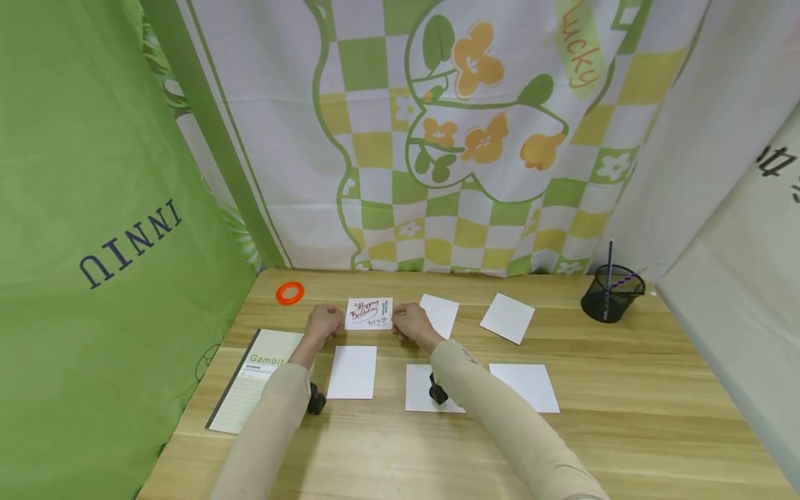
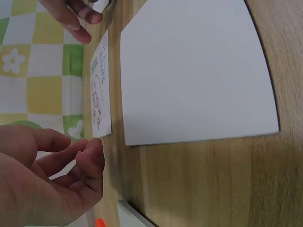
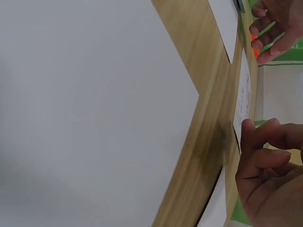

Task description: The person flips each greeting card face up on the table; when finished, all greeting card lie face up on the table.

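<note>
A white card (image 1: pixel 369 314) with red "Happy Birthday" lettering and smaller dark writing lies flat at the back of the wooden table. By its left edge is my left hand (image 1: pixel 323 323), fingers loosely bent, with nothing visible between them in the left wrist view. My right hand (image 1: pixel 412 323) is at the card's right edge, its fingers loosely curled. Whether a right fingertip touches that edge is hard to tell. Just in front lies a blank white card (image 1: pixel 352 372). Another blank card (image 1: pixel 417 388) is partly hidden under my right wrist.
More blank cards lie to the right: one card (image 1: pixel 442 314) behind my right hand, a tilted card (image 1: pixel 507 318), and a front card (image 1: pixel 528 387). A "Gambit" notebook (image 1: pixel 270 347), an orange ring (image 1: pixel 290 293) and a black mesh pen holder (image 1: pixel 609 302) are on the table.
</note>
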The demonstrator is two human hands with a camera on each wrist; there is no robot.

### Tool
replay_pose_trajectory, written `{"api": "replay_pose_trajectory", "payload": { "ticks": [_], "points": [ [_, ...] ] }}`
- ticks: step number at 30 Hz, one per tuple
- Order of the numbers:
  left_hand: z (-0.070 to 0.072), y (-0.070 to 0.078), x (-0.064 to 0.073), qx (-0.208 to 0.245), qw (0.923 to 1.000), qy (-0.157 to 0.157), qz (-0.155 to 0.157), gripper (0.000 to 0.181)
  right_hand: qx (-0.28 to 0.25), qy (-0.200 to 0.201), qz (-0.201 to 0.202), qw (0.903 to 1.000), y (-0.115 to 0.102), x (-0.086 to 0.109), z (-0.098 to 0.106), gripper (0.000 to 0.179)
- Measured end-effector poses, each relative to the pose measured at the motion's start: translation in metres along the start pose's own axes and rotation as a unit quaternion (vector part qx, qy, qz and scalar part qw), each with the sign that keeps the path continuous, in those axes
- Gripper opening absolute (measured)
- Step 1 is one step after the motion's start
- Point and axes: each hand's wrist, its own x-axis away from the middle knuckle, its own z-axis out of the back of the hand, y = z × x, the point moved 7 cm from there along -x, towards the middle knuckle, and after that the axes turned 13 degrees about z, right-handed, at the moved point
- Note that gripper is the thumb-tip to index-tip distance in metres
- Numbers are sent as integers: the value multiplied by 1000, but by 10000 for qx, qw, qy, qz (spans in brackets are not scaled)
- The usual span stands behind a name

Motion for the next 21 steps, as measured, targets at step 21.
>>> {"api": "replay_pose_trajectory", "payload": {
  "ticks": [21],
  "points": [
    [-111, 48, 66, -1519, 9522, -418, -2617, 25, 772, 516, 281, 9953, 9, 30, 97, 32]
  ]
}}
